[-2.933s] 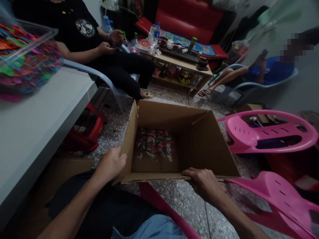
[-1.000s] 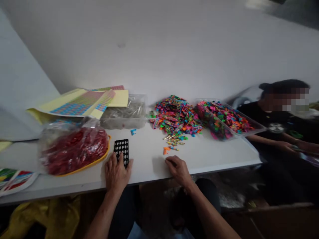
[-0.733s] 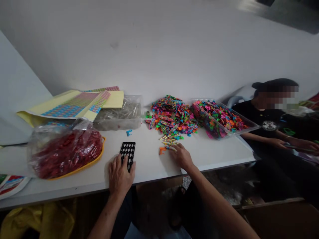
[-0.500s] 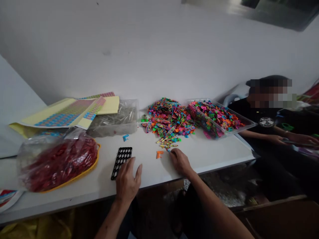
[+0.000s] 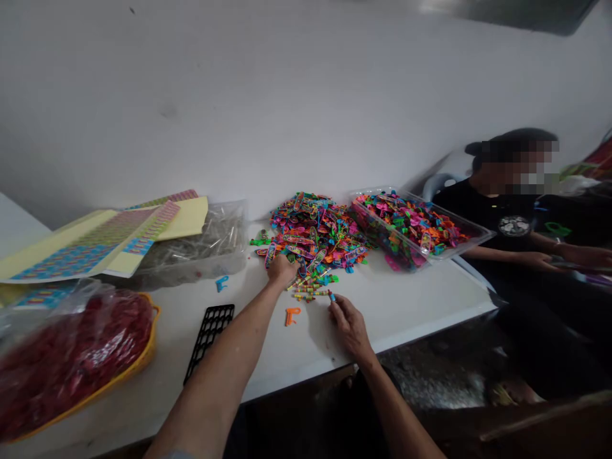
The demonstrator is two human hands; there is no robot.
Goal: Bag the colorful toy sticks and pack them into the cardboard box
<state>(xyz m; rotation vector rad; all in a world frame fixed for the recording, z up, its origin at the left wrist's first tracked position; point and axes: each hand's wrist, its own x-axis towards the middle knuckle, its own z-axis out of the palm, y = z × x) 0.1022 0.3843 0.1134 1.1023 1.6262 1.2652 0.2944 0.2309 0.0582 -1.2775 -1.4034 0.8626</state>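
Note:
A heap of small bright plastic toys [image 5: 315, 233] lies on the white table [image 5: 411, 299] against the wall. My left hand [image 5: 281, 270] reaches across into the near edge of the heap, fingers curled down among the pieces; what it holds is hidden. My right hand [image 5: 348, 320] rests on the table just right of a row of small pieces [image 5: 308, 294], pinching a small blue and red piece [image 5: 331, 296] at its fingertips. An orange piece [image 5: 291, 314] lies between my arms. A black perforated tray [image 5: 209, 331] lies left of my left forearm.
A clear tub [image 5: 471, 239] of more colourful toys stands right of the heap. A clear bag [image 5: 203, 245], sticker sheets [image 5: 95, 239] and a yellow basket [image 5: 143, 350] of bagged red pieces sit to the left. A person in black [image 5: 516, 223] sits at the table's right end.
Earlier I held a cardboard box on the floor, then turned to the table. My left hand left the black tray and reached forward into the toy heap; my right hand picked up a small piece.

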